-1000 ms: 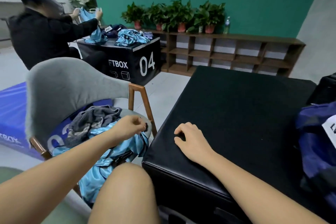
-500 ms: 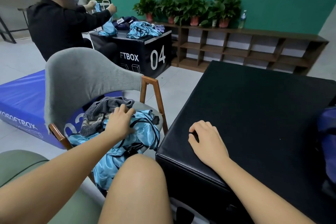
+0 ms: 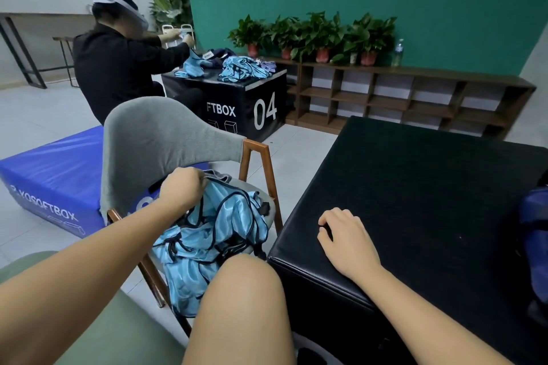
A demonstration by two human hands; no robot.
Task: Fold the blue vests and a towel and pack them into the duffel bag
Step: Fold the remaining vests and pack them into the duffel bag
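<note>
The left hand [image 3: 182, 190] is curled tight on the top edge of the blue vests [image 3: 219, 234], which are heaped on the grey chair [image 3: 148, 139] at near left. A grey towel [image 3: 221, 176] is seen just beyond it. The right hand [image 3: 347, 238] is rested, loosely curled and empty, on the black box [image 3: 430, 187]. The blue duffel bag [image 3: 533, 231] is cut off at the right edge.

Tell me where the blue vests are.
Head view, lower left: the blue vests lie heaped on the grey chair, left of the black box; the left hand grips their top edge.
</note>
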